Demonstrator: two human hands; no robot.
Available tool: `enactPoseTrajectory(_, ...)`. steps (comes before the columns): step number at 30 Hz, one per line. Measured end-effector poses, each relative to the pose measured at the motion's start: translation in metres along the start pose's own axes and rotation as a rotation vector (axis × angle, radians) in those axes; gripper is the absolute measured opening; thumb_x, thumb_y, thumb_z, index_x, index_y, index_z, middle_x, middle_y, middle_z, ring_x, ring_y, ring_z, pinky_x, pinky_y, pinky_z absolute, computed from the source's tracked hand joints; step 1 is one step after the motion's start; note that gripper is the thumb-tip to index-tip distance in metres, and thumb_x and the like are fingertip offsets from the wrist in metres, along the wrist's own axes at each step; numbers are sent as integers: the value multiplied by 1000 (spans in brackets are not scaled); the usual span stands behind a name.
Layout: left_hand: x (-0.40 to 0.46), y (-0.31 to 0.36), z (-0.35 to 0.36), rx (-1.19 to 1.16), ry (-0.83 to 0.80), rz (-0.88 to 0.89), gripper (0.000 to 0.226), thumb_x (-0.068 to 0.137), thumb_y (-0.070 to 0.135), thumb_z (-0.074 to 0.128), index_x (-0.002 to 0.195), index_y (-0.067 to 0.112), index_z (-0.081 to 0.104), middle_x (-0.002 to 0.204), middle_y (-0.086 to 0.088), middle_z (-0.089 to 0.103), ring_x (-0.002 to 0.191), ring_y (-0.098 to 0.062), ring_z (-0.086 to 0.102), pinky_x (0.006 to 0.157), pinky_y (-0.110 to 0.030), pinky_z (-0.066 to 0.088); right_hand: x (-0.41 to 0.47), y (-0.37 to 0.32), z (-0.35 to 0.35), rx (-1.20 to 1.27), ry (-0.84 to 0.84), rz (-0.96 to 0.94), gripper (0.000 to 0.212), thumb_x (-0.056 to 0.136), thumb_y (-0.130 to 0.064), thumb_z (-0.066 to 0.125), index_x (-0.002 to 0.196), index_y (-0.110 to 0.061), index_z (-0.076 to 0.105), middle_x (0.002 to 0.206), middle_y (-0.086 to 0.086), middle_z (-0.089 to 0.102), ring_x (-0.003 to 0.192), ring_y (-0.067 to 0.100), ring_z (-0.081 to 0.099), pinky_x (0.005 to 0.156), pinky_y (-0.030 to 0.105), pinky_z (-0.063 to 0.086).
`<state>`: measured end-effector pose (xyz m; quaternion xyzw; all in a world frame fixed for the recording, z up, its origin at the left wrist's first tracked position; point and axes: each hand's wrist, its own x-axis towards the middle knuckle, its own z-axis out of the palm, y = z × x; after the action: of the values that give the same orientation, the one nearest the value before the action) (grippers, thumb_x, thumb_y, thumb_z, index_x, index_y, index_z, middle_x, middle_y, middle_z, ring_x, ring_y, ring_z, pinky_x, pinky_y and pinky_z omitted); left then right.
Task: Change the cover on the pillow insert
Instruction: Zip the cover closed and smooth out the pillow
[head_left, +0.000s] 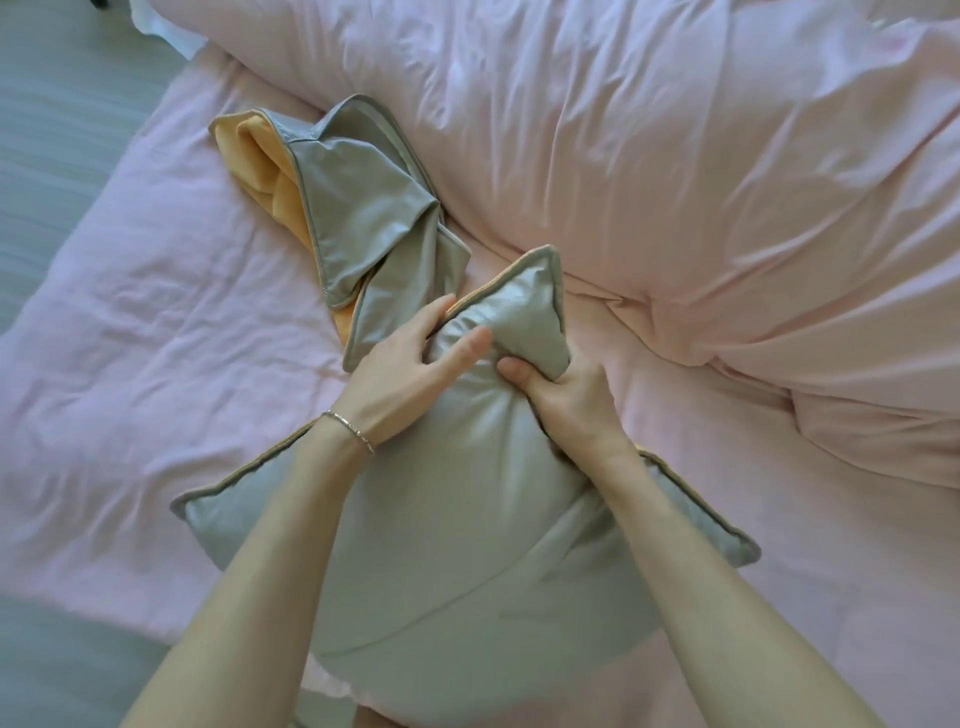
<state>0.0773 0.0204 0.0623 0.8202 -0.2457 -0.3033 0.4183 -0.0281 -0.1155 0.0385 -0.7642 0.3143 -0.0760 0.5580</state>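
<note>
Pillow (467, 519) lies on bed (156, 364); our 2 hands, left hand (415, 364) and right hand (561, 395), pinch its far corner, we judge to seat insert inside grey cover; spare cover (353, 218) sits beside.

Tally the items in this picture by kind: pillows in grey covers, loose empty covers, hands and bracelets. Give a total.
Covered grey pillow: 1
Loose grey-and-yellow cover: 1
Hands: 2, left hand and right hand
Bracelet: 1
Total: 5

A home bedroom: bed (130, 291) under rumpled pink duvet (675, 156), grey floor (47, 130) alongside.
</note>
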Motion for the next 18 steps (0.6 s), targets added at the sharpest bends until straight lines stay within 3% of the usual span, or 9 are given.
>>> enactPoseTrajectory(1,2,2,-1,52,6,-11,85,58,79,34,132,36,40,121,22,48,119,-2,44,100,-24,34,-2,-3,10,-79,66,-38,30,77,-44,69,86,-17,64,84,-1,70,83,18,64,74,33,48)
enactPoseTrajectory(3,2,-3,-5,107,-15,-76,81,55,80,36,123,36,47,116,17,56,113,-8,51,99,-31,41,-4,-6,21,-223,141,-141,44,76,-55,54,65,-12,58,67,9,66,69,29,60,62,34,40)
enactPoseTrajectory(6,-2,-11,-8,46,-17,-129,69,54,77,43,93,23,62,93,6,68,90,-11,62,85,-37,50,-3,-11,17,-281,96,-171,49,79,-57,50,47,-24,34,45,-1,47,57,27,47,59,30,30)
enactPoseTrajectory(10,-14,4,14,-78,295,-55,36,68,58,54,62,23,55,59,11,56,56,0,51,60,-25,42,6,-19,-2,-249,101,-189,54,71,-70,37,51,-20,40,51,-3,46,59,25,47,58,36,38)
enactPoseTrajectory(13,-29,18,29,-279,510,-60,41,73,49,56,54,13,49,51,8,48,52,-5,44,55,-28,39,12,-42,-17,-249,55,-226,55,80,-66,34,52,-19,28,50,-7,33,53,15,33,54,34,29)
enactPoseTrajectory(15,-37,19,31,-426,582,-118,37,77,46,58,56,16,54,56,12,53,57,-3,49,60,-25,43,18,-63,-20,-436,-72,-284,56,91,-57,38,53,-17,28,50,-6,33,55,16,35,53,34,26)
enactPoseTrajectory(17,-43,13,36,-570,623,-247,26,84,40,62,65,22,61,68,12,61,69,-4,57,73,-27,47,24,-78,-11,-619,-170,-322,49,93,-54,35,60,-19,45,61,-5,51,70,23,49,60,34,31)
enactPoseTrajectory(18,-44,5,40,-623,642,-318,22,87,38,61,70,24,61,73,11,63,75,-7,59,77,-29,48,26,-81,-3,-681,-196,-339,43,93,-53,35,74,-22,57,77,-2,61,84,25,54,69,35,35)
